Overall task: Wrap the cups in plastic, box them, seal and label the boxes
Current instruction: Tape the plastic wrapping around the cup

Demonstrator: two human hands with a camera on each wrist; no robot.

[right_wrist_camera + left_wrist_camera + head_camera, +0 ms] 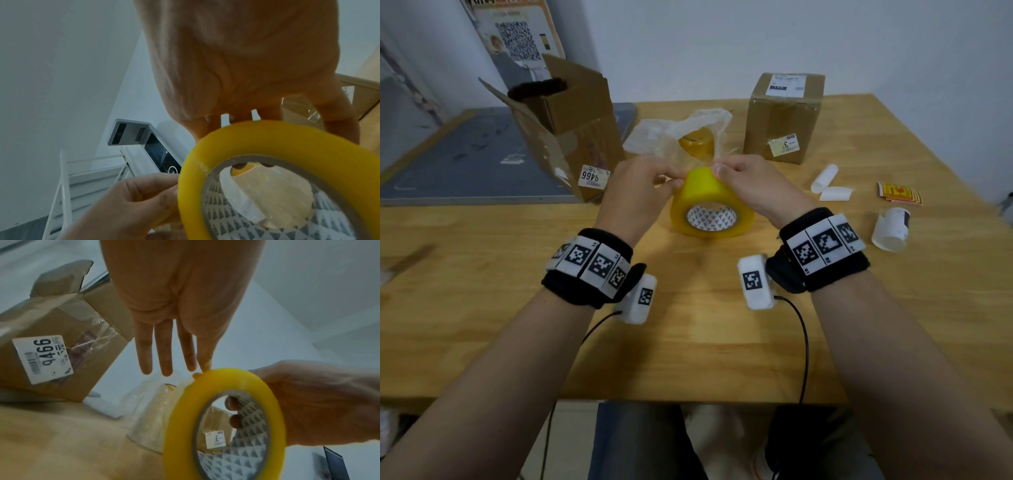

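Both hands meet at frame center over a yellow tape roll [711, 209] standing on edge on the wooden table [482, 308]. Right hand [750, 186] grips it, fingers hooked through the patterned cardboard core; left hand [640, 185] pinches at its outer rim, other fingers straight. Behind, a clear-plastic-wrapped cup [697, 142]; upper left, an open cardboard box [571, 137]; upper right, a sealed labelled box [782, 116].

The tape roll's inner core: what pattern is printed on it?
Grey triangles on white line the tape roll core, clearest in the left wrist view.
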